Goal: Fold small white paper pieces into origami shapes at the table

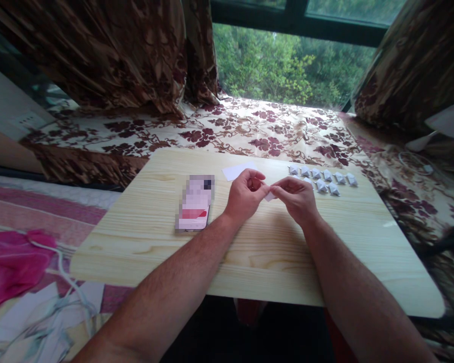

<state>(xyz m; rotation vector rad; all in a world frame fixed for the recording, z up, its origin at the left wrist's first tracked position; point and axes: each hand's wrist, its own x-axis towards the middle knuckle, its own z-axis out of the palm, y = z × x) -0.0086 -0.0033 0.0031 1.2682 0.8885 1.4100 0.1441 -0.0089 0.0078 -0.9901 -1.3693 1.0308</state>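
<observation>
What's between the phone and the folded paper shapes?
Head view: the left hand and right hand, pinching a small paper piece, plus a flat white sheet.

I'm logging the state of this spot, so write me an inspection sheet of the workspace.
Surface: pale wooden table.
Things: small white paper pinched between left hand and right hand; flat white sheet; folded white pieces in two rows.
Clutter: phone on the table; pink cloth and loose papers off its left side.
Hands: close together, fingertips meeting at the small paper.
Cables: white cable by the loose papers.
Surroundings: window, patterned curtains.
</observation>
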